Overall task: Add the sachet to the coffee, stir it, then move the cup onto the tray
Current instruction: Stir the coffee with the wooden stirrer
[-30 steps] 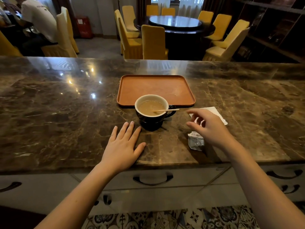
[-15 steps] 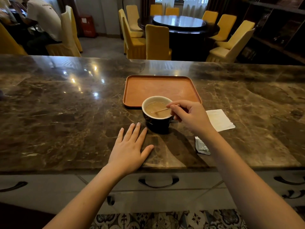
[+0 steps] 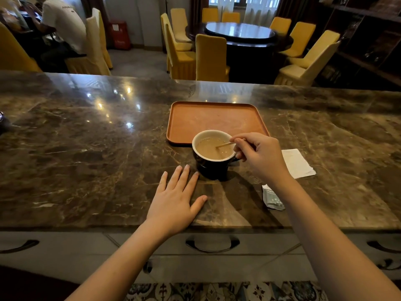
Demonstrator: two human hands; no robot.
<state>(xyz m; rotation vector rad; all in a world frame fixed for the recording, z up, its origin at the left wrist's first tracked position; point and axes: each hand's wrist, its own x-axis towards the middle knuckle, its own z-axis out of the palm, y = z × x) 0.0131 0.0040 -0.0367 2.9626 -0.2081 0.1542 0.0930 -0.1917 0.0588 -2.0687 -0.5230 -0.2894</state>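
Note:
A dark cup (image 3: 211, 168) with a white inside holds milky coffee and stands on the marble counter, just in front of the orange tray (image 3: 214, 120). My right hand (image 3: 259, 156) pinches the end of a thin wooden stir stick (image 3: 223, 145) whose tip dips into the coffee. My left hand (image 3: 174, 197) lies flat on the counter with fingers spread, its fingertips close to the cup's base. A torn, empty-looking sachet (image 3: 272, 197) lies on the counter beside my right forearm.
A white napkin (image 3: 298, 162) lies right of the cup. The counter's front edge runs below my hands, with drawer handles (image 3: 212, 243) underneath. Beyond the counter are yellow chairs (image 3: 211, 57), a round dark table (image 3: 240, 31) and a seated person (image 3: 63, 25) at far left.
My right hand moved from above the sachet and napkin to the cup and took hold of the stir stick. My left hand stayed flat on the counter.

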